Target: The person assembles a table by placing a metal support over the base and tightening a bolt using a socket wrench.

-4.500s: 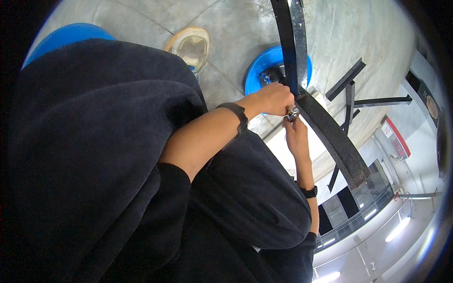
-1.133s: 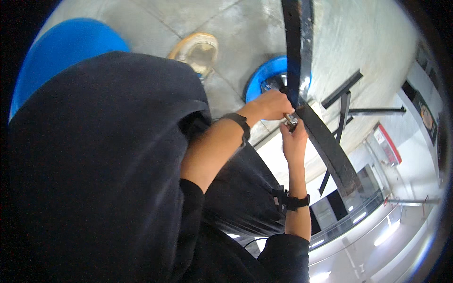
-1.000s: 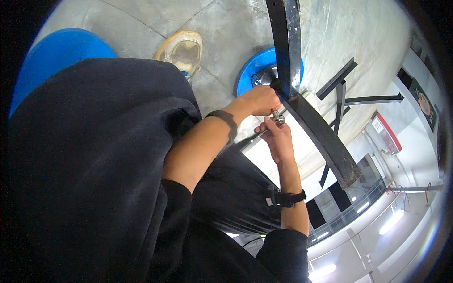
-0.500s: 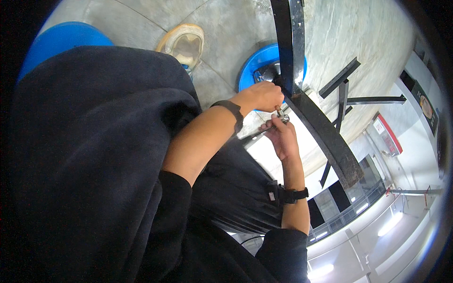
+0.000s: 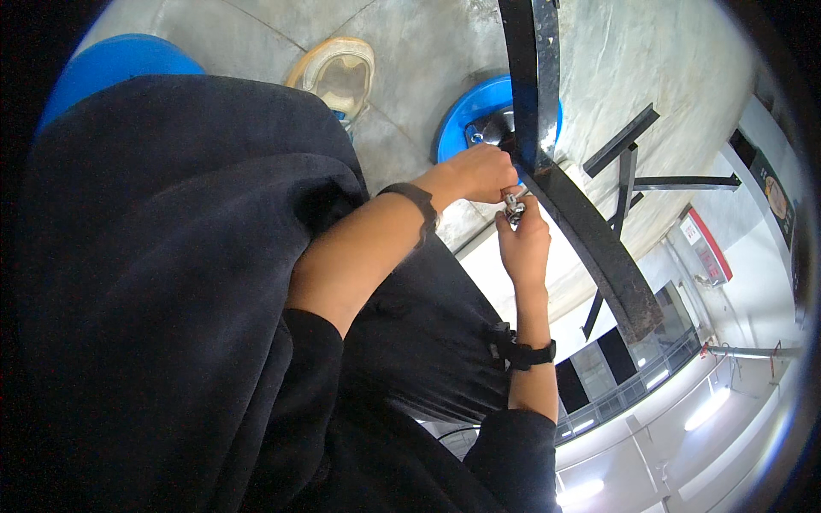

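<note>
My left hand (image 5: 486, 173) is closed beside the black metal frame (image 5: 590, 239), its fingertips hidden behind the knuckles. Whatever it grips at the frame cannot be made out. Just below it, my right hand (image 5: 524, 244) is closed around a socket wrench (image 5: 514, 210), whose shiny metal head shows between thumb and fingers. The tool's upper end comes close to the left fingertips; whether they touch it I cannot tell. Most of its handle is hidden.
Beneath the frame, a blue round container (image 5: 462, 120) holds dark and metal items. Another blue round thing (image 5: 128, 68) is at far left, near my shoe (image 5: 335, 79). Black metal struts (image 5: 624, 175) stand beyond the frame, and a red and white box (image 5: 705, 245) at right.
The wrench has turned: its dark handle, pointing left below my right hand before, no longer shows there. My right hand has risen slightly and its fingers have closed more. The left stays nearly in place.
</note>
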Demonstrator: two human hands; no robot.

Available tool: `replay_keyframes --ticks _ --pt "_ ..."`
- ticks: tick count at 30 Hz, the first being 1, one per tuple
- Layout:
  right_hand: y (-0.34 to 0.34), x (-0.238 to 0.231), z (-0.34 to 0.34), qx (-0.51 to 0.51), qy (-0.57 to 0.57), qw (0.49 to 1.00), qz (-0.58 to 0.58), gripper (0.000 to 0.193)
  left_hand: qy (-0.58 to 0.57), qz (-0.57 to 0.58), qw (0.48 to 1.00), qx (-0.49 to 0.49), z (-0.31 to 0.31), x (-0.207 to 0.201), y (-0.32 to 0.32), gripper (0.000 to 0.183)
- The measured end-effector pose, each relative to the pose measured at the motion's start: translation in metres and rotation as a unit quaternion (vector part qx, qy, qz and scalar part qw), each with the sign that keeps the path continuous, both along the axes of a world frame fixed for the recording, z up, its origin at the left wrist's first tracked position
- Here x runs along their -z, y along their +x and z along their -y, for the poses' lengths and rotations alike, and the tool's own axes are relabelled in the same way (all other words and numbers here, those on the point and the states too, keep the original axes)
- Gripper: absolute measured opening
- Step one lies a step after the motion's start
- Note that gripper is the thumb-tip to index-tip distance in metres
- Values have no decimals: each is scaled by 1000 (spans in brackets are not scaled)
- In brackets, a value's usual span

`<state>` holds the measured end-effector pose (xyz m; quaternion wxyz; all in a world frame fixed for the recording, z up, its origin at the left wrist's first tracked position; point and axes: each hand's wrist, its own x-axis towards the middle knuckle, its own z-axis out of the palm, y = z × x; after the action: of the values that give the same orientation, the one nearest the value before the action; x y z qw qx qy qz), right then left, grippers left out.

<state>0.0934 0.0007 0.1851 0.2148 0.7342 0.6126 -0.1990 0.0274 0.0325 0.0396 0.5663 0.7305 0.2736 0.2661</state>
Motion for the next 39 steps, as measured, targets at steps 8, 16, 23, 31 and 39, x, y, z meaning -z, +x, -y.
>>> replay_keyframes --ticks 8,16,23,31,39 --pt "3 2 -8 521 -99 779 -335 6 -8 24 999 -34 -2 -5 5 33" --pt "-24 17 9 658 101 591 -455 9 6 1 1000 15 -16 -7 -3 33" --pt "8 6 -6 195 -7 966 -171 11 -45 -20 998 30 -17 -13 -5 29" --pt "5 16 17 337 34 922 -190 10 -7 -25 997 67 -17 -14 -1 21" --pt "5 11 -8 458 -3 838 -298 13 -103 -30 994 12 -24 -11 5 23"
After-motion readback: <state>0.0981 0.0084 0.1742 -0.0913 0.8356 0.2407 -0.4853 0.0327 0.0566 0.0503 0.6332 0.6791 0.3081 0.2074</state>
